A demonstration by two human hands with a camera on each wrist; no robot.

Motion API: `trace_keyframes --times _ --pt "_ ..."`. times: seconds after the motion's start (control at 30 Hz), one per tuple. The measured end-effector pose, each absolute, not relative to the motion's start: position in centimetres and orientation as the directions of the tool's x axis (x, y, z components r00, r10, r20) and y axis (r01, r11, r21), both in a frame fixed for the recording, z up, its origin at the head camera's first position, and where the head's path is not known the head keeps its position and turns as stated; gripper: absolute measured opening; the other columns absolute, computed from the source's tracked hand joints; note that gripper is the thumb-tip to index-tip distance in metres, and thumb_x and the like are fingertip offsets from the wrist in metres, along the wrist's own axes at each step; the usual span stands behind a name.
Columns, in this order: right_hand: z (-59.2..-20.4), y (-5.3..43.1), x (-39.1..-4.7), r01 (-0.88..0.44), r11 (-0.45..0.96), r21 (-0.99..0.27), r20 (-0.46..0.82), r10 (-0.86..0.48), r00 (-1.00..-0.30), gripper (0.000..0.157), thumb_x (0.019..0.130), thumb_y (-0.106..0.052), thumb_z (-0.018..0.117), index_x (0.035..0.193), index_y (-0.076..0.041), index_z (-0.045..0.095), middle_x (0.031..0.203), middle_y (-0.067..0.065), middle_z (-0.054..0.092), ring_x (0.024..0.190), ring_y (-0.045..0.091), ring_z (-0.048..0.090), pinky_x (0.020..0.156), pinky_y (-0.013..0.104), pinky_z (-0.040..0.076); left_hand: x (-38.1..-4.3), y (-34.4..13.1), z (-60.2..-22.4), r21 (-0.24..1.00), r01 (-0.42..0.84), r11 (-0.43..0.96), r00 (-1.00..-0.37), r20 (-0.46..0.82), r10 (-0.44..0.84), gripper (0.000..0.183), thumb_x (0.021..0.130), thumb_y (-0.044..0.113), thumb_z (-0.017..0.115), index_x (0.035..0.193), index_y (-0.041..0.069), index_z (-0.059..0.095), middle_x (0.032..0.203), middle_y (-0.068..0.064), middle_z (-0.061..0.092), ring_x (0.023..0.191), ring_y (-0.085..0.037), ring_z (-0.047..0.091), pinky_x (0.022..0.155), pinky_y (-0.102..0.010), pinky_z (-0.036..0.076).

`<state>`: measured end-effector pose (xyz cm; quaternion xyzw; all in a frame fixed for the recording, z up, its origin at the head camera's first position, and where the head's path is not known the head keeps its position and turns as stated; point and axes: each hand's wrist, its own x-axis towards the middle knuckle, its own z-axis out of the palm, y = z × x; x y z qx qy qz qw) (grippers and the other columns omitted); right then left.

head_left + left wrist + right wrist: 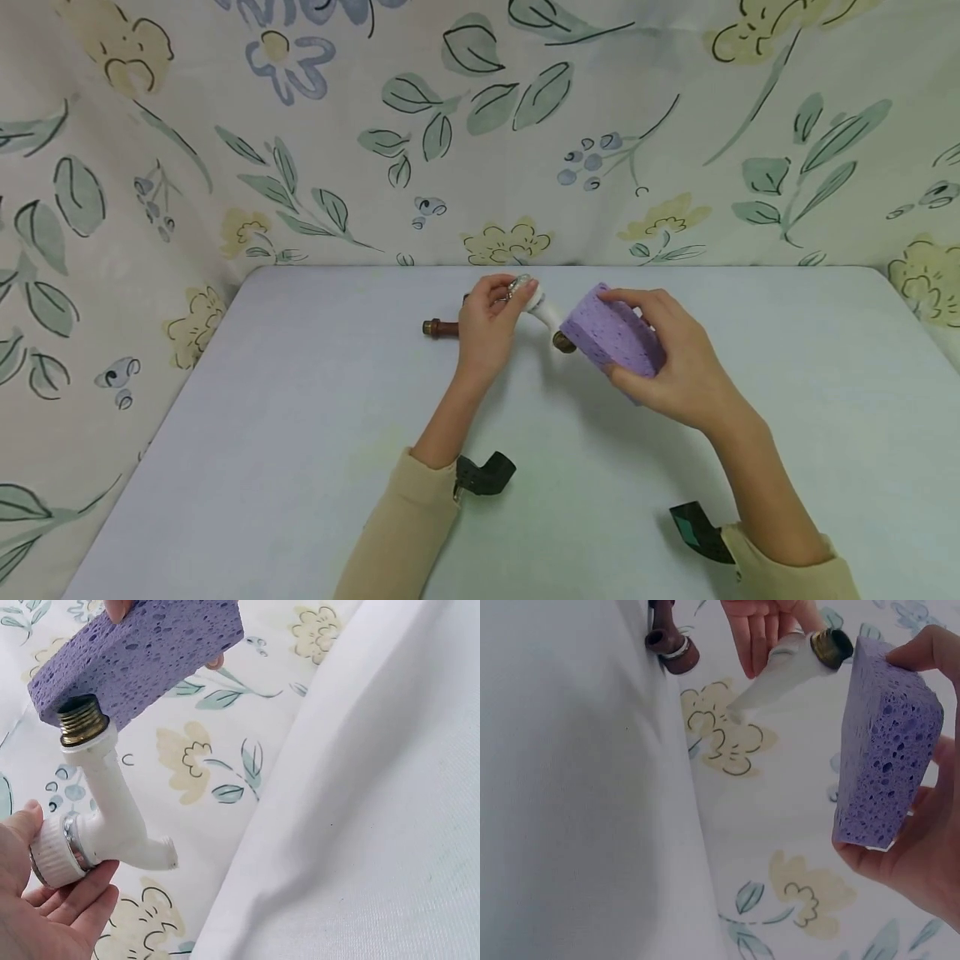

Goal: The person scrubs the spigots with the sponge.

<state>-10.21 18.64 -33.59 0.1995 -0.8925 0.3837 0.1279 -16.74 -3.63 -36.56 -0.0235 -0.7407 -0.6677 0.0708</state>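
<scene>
A white plastic tap [112, 795] with a threaded brass end [82, 721] is held up by my left hand [489, 321]. Thumb and fingers pinch its ribbed round cap [58, 851]. My right hand [678, 358] grips a purple sponge [617, 335] by its opposite edges, thumb on one side and fingers on the other. The sponge is close beside the brass thread; whether they touch I cannot tell. Behind my left hand a brown tap [675, 646] with a brass end lies on the table, partly hidden by that hand in the head view.
The white table [300, 467] ends at a back edge against a flower-printed cloth [480, 167]. A black wrist mount [486, 473] sticks out from the left sleeve, another black mount [701, 532] from the right sleeve.
</scene>
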Motion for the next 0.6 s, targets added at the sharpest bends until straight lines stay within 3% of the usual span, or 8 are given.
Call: trace_keyframes --times 0.13,0.27,0.4,0.6 --pt "-33.50 18.30 -10.12 -0.449 0.619 -0.644 0.376 -0.255 -0.891 0.076 0.075 -0.016 0.082 0.147 -0.021 0.059 0.132 0.011 0.061 0.107 0.022 0.053 0.074 0.043 0.049 -16.67 -3.67 -36.57 0.988 0.123 0.092 -0.987 0.132 -0.094 0.037 0.100 0.024 0.076 0.122 -0.003 0.065 0.113 -0.017 0.075 0.102 -0.022 0.072 0.088 -0.032 0.060" --pt "-33.50 18.16 -10.05 -0.445 0.617 -0.649 0.389 -0.233 -0.891 0.078 0.074 -0.016 0.084 0.148 -0.021 0.058 0.131 0.013 0.060 0.106 0.026 0.054 0.071 0.040 0.051 -16.63 -3.78 -36.52 0.989 0.119 0.089 -0.988 0.127 -0.085 0.038 0.100 0.025 0.076 0.124 -0.002 0.066 0.114 -0.017 0.075 0.103 -0.023 0.072 0.089 -0.035 0.061" --pt "-33.55 18.09 -10.07 -0.439 0.621 -0.649 0.405 -0.206 -0.891 0.077 0.076 -0.015 0.084 0.149 -0.020 0.058 0.131 0.015 0.060 0.108 0.029 0.055 0.073 0.043 0.053 -16.49 -3.81 -36.36 0.990 0.126 0.062 -0.992 0.126 -0.006 0.035 0.101 0.022 0.075 0.128 0.001 0.069 0.118 -0.015 0.075 0.104 -0.022 0.073 0.093 -0.043 0.061" --pt "-34.08 18.09 -10.39 -0.445 0.655 -0.611 0.437 -0.190 -0.879 0.079 0.077 -0.013 0.088 0.149 -0.015 0.057 0.132 0.019 0.056 0.112 0.037 0.055 0.076 0.054 0.053 -15.93 -3.07 -35.83 0.989 0.140 0.052 -0.986 0.135 0.100 0.034 0.102 0.023 0.074 0.129 0.002 0.072 0.116 -0.014 0.077 0.095 -0.014 0.074 0.090 -0.043 0.062"
